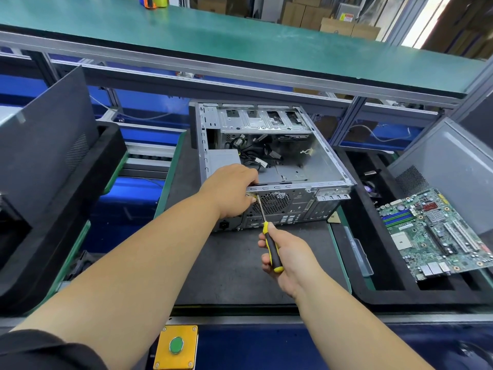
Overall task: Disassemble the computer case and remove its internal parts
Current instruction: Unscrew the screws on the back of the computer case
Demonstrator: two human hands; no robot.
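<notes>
An open grey computer case [322,166] lies on its side on the dark mat, rear panel toward me. Loose black cables [256,158] and a grey power supply [222,161] show inside; its floor is bare metal. My left hand [230,190] grips the case's upper rear corner beside the power supply. My right hand [282,256] holds a yellow-and-black screwdriver [270,245]. Its tip touches a screw at the top left of the rear panel, next to the fan grille [274,201].
A green motherboard [437,233] lies in a black foam tray [354,263] at the right, with a grey side panel [453,166] leaning behind it. A dark panel [53,129] leans at the left. A yellow box with a green button [176,345] sits at the front edge.
</notes>
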